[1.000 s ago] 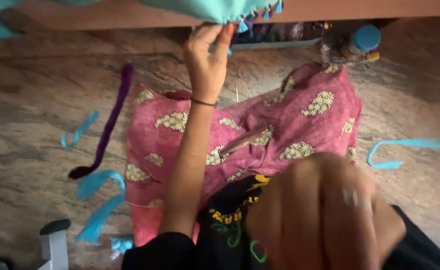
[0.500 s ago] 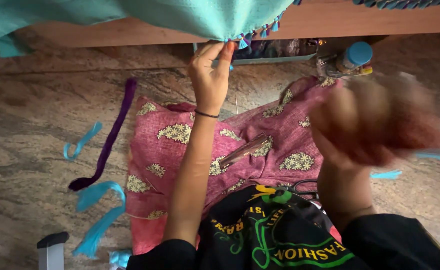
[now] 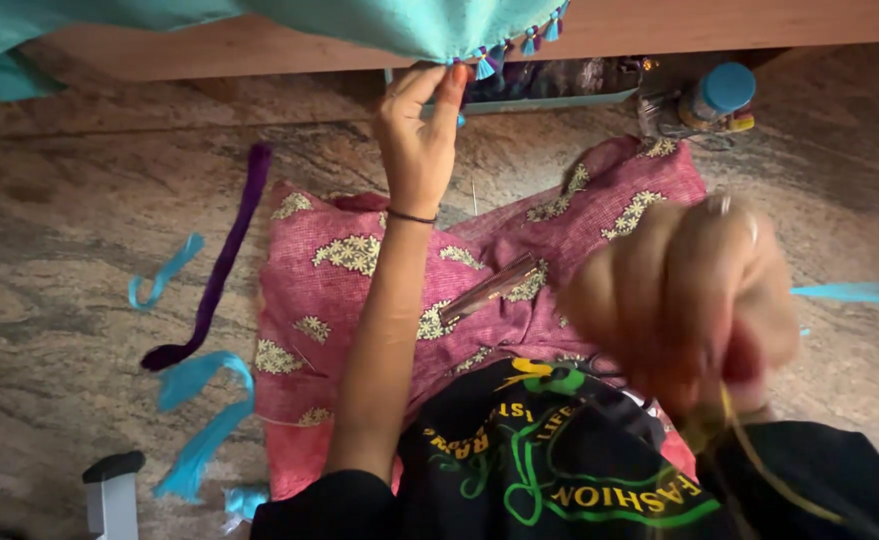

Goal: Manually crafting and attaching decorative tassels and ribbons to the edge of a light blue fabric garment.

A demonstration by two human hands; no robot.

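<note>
Left hand (image 3: 422,135) pinching teal cloth (image 3: 380,25) edge, right hand (image 3: 685,300) — blurred — perhaps pulling thread (image 3: 760,460)

Home sewing spot — stone floor (image 3: 50,300), fabric scraps (image 3: 200,420).

Black sleeves, a thin dark band on the left wrist, rings on the right hand (image 3: 685,300)
</note>
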